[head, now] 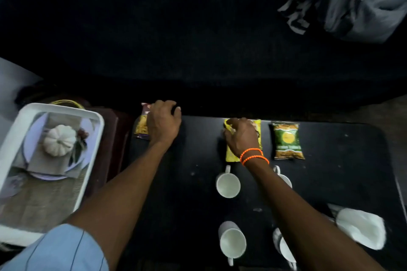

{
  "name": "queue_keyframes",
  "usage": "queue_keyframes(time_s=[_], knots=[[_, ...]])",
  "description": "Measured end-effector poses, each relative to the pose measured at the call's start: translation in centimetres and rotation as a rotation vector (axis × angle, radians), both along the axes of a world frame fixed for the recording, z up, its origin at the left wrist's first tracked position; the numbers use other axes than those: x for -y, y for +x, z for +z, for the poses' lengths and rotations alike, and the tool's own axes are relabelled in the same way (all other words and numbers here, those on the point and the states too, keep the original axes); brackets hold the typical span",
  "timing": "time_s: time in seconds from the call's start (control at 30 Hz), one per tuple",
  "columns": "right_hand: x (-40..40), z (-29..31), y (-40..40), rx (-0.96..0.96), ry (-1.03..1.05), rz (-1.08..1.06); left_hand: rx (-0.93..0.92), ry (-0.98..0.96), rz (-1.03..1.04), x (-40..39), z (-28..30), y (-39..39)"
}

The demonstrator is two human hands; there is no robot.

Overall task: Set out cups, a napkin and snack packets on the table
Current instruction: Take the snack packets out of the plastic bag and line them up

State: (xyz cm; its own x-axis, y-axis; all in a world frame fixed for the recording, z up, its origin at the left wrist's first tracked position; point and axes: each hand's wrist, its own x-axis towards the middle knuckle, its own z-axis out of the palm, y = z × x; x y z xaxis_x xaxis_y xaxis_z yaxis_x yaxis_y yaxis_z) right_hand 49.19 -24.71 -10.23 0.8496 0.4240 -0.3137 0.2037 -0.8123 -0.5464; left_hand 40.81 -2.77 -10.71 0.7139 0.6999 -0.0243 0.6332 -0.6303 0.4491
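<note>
My left hand (162, 121) grips a yellow-and-purple snack packet (141, 125) at the far left edge of the black table (187, 182). My right hand (241, 135), with orange bands at the wrist, rests on a yellow snack packet (231, 156) near the table's far edge. A green snack packet (287, 140) lies flat just right of it. Several white cups stand nearer me: one (228, 183) below the yellow packet, one (285, 179) partly behind my right forearm, one (232, 242) and another (284, 248) at the front. A white napkin (361, 227) lies at the front right.
A white tray (13, 138) to the left holds a plate, a grey cloth and a small white pumpkin (59, 139). A dark sofa fills the area beyond the table. A grey bag (361, 0) sits at the top right.
</note>
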Motion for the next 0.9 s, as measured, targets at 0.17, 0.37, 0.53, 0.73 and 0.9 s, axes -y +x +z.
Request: queue_keyframes(time_s=[0.17, 0.37, 0.53, 0.73, 0.9], knots=[[-6.5, -1.5, -3.1, -0.301, 0.106, 0.031, -0.017, -0.102, 0.278, -3.8, -1.4, -3.1], [-14.6, -3.9, -5.1, -0.568, 0.222, -0.168, -0.122, -0.584, 0.268, -6.4, -3.1, -4.9], [-13.6, -3.8, -4.3, -0.530, 0.161, -0.196, -0.043, -0.777, 0.252, -4.0, -3.6, -4.5], [-7.5, -2.5, -2.6, -0.280, 0.055, -0.230, -0.047, -0.680, 0.085, 1.4, -2.5, -1.2], [-4.3, -2.2, -1.6, -0.203, -0.058, -0.145, -0.205, -0.397, -0.101, 4.0, -2.5, -1.3]])
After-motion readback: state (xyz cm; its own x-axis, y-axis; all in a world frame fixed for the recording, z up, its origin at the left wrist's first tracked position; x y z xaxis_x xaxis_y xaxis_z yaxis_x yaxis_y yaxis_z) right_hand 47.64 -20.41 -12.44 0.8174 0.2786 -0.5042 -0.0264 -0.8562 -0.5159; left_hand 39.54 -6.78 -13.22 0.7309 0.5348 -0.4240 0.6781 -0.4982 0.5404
